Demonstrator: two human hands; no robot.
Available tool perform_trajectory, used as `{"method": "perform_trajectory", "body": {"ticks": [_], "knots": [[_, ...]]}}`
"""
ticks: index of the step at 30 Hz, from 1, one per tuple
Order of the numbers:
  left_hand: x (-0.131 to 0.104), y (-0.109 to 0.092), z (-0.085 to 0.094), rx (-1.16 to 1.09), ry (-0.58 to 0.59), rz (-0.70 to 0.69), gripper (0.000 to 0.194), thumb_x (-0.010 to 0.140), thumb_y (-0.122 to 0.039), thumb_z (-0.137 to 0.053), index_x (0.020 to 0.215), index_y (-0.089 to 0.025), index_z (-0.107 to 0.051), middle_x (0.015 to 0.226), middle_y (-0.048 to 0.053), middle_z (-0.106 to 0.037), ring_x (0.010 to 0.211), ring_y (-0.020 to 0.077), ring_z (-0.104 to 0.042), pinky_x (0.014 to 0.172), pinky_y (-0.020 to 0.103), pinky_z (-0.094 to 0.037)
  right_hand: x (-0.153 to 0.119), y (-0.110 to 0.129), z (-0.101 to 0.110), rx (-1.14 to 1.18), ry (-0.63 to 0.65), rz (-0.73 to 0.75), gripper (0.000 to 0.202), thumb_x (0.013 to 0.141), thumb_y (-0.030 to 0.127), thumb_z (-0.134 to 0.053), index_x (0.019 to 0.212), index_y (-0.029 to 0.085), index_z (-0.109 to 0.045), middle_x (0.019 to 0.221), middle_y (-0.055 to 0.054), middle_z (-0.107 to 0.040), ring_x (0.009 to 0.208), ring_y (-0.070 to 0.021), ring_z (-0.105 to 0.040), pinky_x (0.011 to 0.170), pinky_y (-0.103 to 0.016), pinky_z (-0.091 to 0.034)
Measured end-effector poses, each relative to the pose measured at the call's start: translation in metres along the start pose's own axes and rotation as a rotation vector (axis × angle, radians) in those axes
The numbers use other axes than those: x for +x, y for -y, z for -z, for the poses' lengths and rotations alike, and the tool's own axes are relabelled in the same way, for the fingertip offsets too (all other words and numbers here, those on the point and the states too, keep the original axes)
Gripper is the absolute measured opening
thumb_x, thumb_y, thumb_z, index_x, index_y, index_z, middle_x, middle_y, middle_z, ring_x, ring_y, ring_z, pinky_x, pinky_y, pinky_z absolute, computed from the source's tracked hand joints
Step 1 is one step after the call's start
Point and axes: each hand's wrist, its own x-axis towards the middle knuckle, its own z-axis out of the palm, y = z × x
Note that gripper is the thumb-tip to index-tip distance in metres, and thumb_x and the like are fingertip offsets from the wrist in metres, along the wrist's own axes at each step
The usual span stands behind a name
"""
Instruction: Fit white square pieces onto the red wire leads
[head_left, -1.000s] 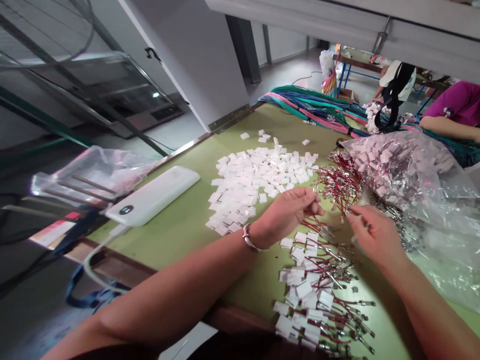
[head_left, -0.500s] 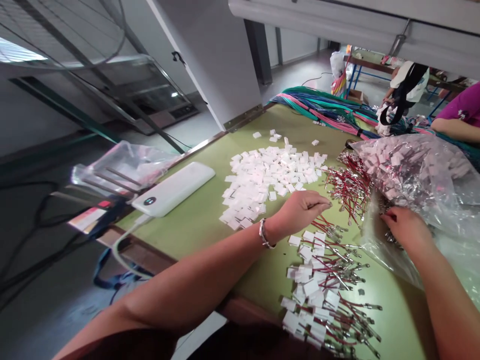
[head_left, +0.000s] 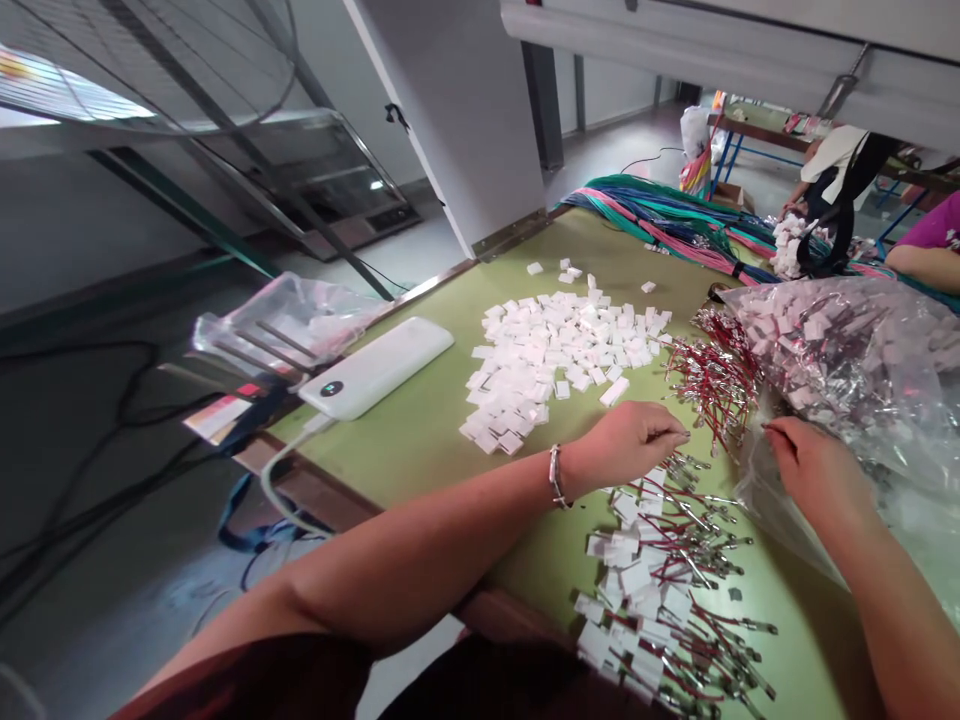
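Observation:
My left hand [head_left: 626, 442], with a bracelet at the wrist, is closed in a pinch above the table; anything between its fingertips is too small to make out. Just beyond its fingertips lies a heap of short red wires with metal terminals [head_left: 712, 380]. Under and in front of this hand, rows of white connector housings with red wires [head_left: 645, 575] lie on the table. My right hand [head_left: 821, 475] is pinched at the near edge of a clear plastic bag [head_left: 892, 350] full of white and metallic pieces. What its fingertips hold cannot be made out.
A pile of loose white housings [head_left: 555, 350] spreads across the green table [head_left: 405, 440]. To the left lies a white power bank [head_left: 379, 370] with a cable. Bundled coloured wires [head_left: 660, 225] run along the far edge. Other people are at the back right.
The view has shifted, so the scene sits further right. My left hand has moved a little nearer over the wired rows. My right hand has drawn slightly back from the metal pieces by the bag.

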Motion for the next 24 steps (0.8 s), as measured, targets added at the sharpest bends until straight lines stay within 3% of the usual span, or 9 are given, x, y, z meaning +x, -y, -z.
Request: {"method": "perform_trajectory", "body": {"ticks": [2, 5, 9, 14, 19, 22, 24], "knots": [[-0.001, -0.001, 0.0, -0.002, 0.015, -0.01, 0.024, 0.09, -0.022, -0.049, 0.075, -0.017, -0.066, 0.072, 0.002, -0.067, 0.068, 0.0096, -0.06, 0.064, 0.022, -0.049, -0.003, 0.008, 0.003, 0.212, -0.063, 0.06, 0.024, 0.088, 0.031, -0.046, 0.089, 0.021, -0.067, 0.084, -0.007, -0.073, 0.069, -0.019, -0.065, 0.063, -0.031, -0.047], [-0.002, -0.003, -0.002, -0.01, 0.049, -0.034, 0.022, 0.091, -0.021, -0.048, 0.081, -0.017, -0.068, 0.075, 0.002, -0.067, 0.068, 0.0092, -0.059, 0.065, 0.022, -0.048, -0.012, 0.034, 0.003, 0.452, -0.052, 0.172, 0.02, 0.089, 0.029, -0.048, 0.09, 0.021, -0.067, 0.081, -0.004, -0.071, 0.071, -0.0162, -0.065, 0.067, -0.029, -0.05], [-0.004, -0.006, -0.004, 0.005, 0.078, -0.062, 0.021, 0.092, -0.021, -0.049, 0.085, -0.016, -0.068, 0.075, 0.001, -0.067, 0.07, 0.0089, -0.059, 0.067, 0.021, -0.048, -0.021, 0.056, -0.002, 0.525, -0.029, 0.232, 0.02, 0.09, 0.023, -0.046, 0.088, 0.02, -0.066, 0.076, -0.004, -0.068, 0.067, -0.0152, -0.062, 0.063, -0.028, -0.049], [-0.005, -0.002, -0.003, 0.249, 0.122, -0.165, 0.023, 0.094, -0.02, -0.044, 0.088, -0.017, -0.065, 0.076, 0.002, -0.066, 0.07, 0.0103, -0.059, 0.064, 0.023, -0.046, -0.02, 0.05, -0.004, 0.547, 0.075, 0.239, 0.021, 0.089, 0.023, -0.047, 0.083, 0.021, -0.067, 0.073, -0.003, -0.068, 0.066, -0.015, -0.061, 0.062, -0.027, -0.048], [-0.008, 0.0, -0.005, 0.58, 0.219, -0.41, 0.019, 0.085, -0.008, -0.046, 0.084, -0.017, -0.062, 0.077, 0.002, -0.064, 0.067, 0.0133, -0.057, 0.055, 0.028, -0.04, -0.023, 0.055, -0.003, 0.609, 0.265, 0.128, 0.023, 0.087, 0.027, -0.049, 0.073, 0.021, -0.067, 0.065, -0.001, -0.067, 0.059, -0.0144, -0.059, 0.057, -0.026, -0.046], [-0.005, -0.002, -0.005, 0.608, 0.223, -0.409, 0.021, 0.088, -0.01, -0.044, 0.09, -0.017, -0.063, 0.082, 0.003, -0.066, 0.07, 0.0142, -0.056, 0.057, 0.029, -0.04, -0.021, 0.053, -0.004, 0.695, 0.301, 0.016, 0.025, 0.086, 0.032, -0.05, 0.071, 0.021, -0.067, 0.062, 0.0, -0.067, 0.057, -0.0145, -0.059, 0.054, -0.026, -0.046], [-0.001, -0.003, -0.004, 0.618, 0.214, -0.342, 0.023, 0.091, -0.012, -0.042, 0.095, -0.017, -0.064, 0.084, 0.003, -0.066, 0.075, 0.0155, -0.057, 0.062, 0.029, -0.042, -0.014, 0.044, -0.006, 0.678, 0.237, -0.019, 0.026, 0.087, 0.036, -0.05, 0.077, 0.021, -0.069, 0.068, -0.001, -0.069, 0.062, -0.0157, -0.061, 0.06, -0.027, -0.048]]}}
